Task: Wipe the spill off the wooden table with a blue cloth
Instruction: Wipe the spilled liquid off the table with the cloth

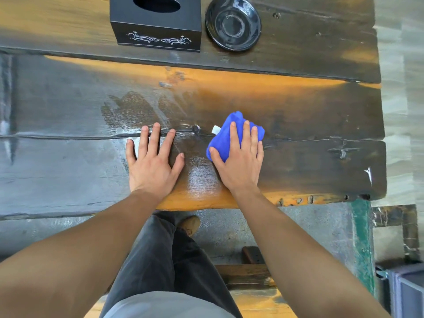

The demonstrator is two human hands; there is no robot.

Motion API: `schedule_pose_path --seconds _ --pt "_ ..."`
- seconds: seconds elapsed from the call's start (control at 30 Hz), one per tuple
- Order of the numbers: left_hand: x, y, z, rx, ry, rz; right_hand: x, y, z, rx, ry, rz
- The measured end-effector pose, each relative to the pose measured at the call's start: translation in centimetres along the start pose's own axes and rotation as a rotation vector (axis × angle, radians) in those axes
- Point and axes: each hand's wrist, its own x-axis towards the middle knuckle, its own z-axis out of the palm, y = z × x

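Note:
A bunched blue cloth [226, 131] with a small white tag lies on the dark wooden table [309, 157], right of centre. My right hand [241, 161] presses flat on top of it, fingers spread over the cloth. My left hand [152, 157] rests flat on the bare wood to the left, fingers apart, holding nothing. A wet sheen of spill [137, 111] spreads beyond my left hand, with streaked wipe marks, and a glossy damp patch [202, 177] lies between my two hands.
A black tissue box [158, 31] with a silver pattern stands at the far edge. A black glossy dish [232, 22] sits right of it. The table's right end [383, 143] drops to a tiled floor. A wooden bench [247, 274] is below by my legs.

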Motion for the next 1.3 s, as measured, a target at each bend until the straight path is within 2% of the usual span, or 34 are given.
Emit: schedule_pose_path --seconds 0.4,0.9,1.03,1.17,1.3 --pt "-0.1 0.1 -0.1 0.001 0.005 0.002 -5.5 4.8 1.1 0.015 -0.021 0.079" --pt "-0.3 0.2 -0.3 -0.021 -0.003 0.001 -13.1 11.8 1.0 0.158 -0.001 0.175" --pt "-0.2 0.1 -0.2 -0.005 -0.005 -0.001 -11.0 12.4 -1.8 0.246 0.053 0.226" --pt "-0.2 0.1 -0.2 -0.002 -0.005 -0.003 -4.0 11.9 -4.2 0.233 0.182 0.139" --pt "-0.1 0.2 -0.3 0.004 -0.014 -0.004 5.0 11.6 -4.6 0.145 0.212 0.063"
